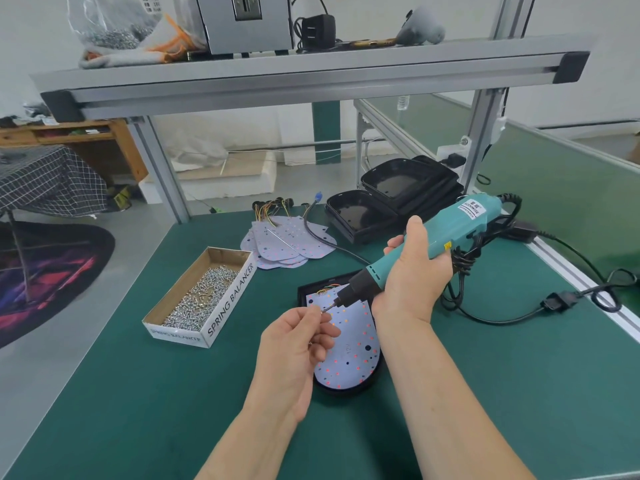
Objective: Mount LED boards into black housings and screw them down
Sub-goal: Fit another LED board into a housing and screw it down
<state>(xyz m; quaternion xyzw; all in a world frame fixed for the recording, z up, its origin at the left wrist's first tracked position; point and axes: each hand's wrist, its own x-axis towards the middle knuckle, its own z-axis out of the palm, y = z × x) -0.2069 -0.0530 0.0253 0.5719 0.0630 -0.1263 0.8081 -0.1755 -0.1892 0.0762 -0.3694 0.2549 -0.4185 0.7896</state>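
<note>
A white LED board (356, 344) dotted with red and dark spots lies inside a black housing (308, 289) on the green mat, coloured wires at its far end. My right hand (412, 271) grips a teal electric screwdriver (446, 233), tilted down to the left, its bit over the board's far end. My left hand (298, 344) pinches a small screw (323, 309) right at the bit's tip. A cardboard box of screws (201, 296) sits to the left. Spare LED boards (287, 240) are piled behind, and empty black housings (388, 199) are stacked at the back right.
The screwdriver's black cable (519, 317) loops over the mat on the right, ending in a plug joint (557, 301). An aluminium shelf (311, 74) with a grey box and a bag of screws hangs overhead. A frame post (162, 171) stands back left.
</note>
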